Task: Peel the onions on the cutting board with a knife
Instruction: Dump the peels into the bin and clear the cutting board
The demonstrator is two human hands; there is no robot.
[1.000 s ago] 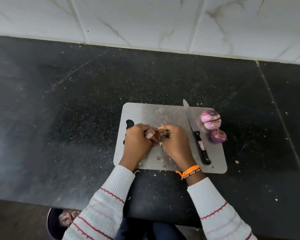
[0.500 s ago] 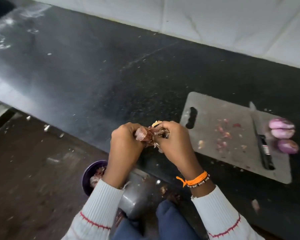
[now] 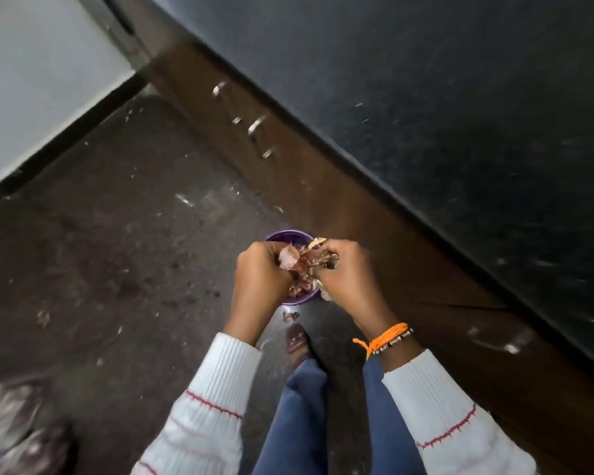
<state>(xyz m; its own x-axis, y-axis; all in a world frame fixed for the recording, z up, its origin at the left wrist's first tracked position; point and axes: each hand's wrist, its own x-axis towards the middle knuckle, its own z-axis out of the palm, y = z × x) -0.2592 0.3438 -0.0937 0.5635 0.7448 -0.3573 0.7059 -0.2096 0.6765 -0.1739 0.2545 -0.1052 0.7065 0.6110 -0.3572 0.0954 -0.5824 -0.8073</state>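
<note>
Peels [image 3: 306, 260] sit bunched between both hands' grip, above purple bin [image 3: 282, 236].

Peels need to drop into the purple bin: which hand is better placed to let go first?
Either, slight edge left. Left hand and right hand both grip the peels over the bin; the left looks more centred over it.

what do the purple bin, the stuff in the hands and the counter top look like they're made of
Purple bin: probably plastic, going by its smooth, even colour and thin rim.
Onion skins, in the grip of the left hand and right hand: dry, papery, crinkled flakes.
Counter top: looks like polished dark stone, black with fine speckles.
</note>
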